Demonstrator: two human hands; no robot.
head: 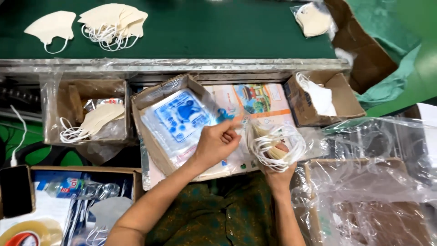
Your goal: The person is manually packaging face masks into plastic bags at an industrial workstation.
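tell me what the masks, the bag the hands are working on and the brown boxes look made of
Masks in the right hand: soft matte cream fabric, probably nonwoven, with thin white elastic loops. Bag pinched by the left hand: thin clear plastic film, glossy and crinkled. Brown boxes: corrugated cardboard by the look, dull, with worn flaps, some lined with clear plastic.

Green belt (205, 32) carries 1 lone mask (51, 27), a mask pile (114, 23), a bagged mask (313, 19)
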